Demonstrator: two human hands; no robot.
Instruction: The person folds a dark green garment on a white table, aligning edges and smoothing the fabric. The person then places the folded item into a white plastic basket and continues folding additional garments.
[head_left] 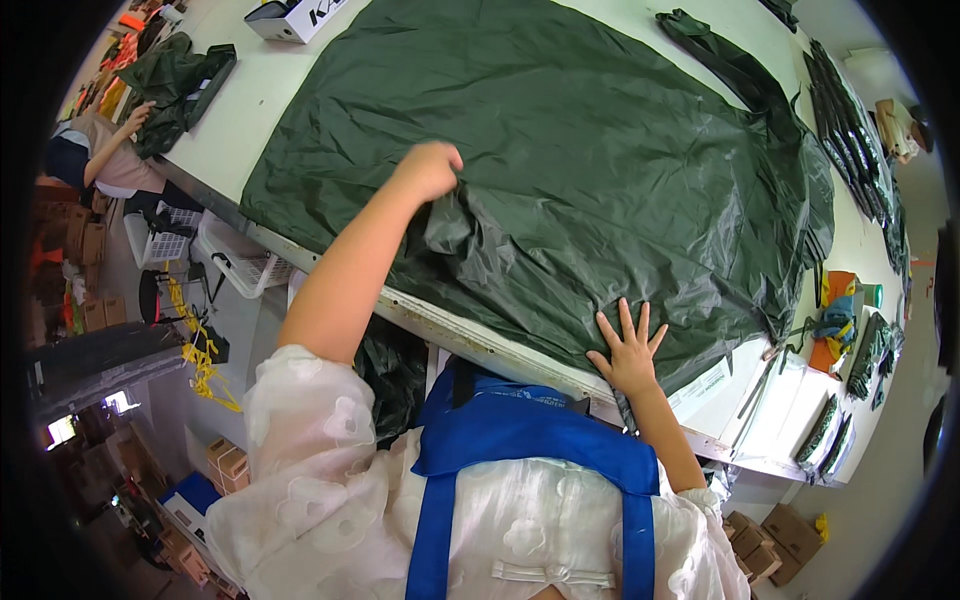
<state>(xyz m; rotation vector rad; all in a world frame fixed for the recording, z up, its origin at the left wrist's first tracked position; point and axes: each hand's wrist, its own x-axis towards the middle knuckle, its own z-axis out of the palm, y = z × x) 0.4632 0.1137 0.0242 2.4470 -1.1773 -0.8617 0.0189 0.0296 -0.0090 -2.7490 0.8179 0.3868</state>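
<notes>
A large dark green raincoat-like garment [560, 110] of thin, shiny fabric lies spread over the white table, with a sleeve-like strip [725, 60] stretching to the far right. My left hand [428, 172] is closed at its near left part, fingers curled on the fabric and slightly blurred. Just below that hand, a bunched fold shows the fabric's greyer underside. Flat on the near edge of the garment, my right hand [632, 358] rests with its fingers spread. Creases run between the two hands.
Folded dark packets [845, 130] line the table's right side, near an orange, blue and yellow bundle [838, 320]. A white box [295, 18] stands at the far left. Another person's hand [138, 118] handles green fabric there. White baskets [235, 262] sit below the table's left edge.
</notes>
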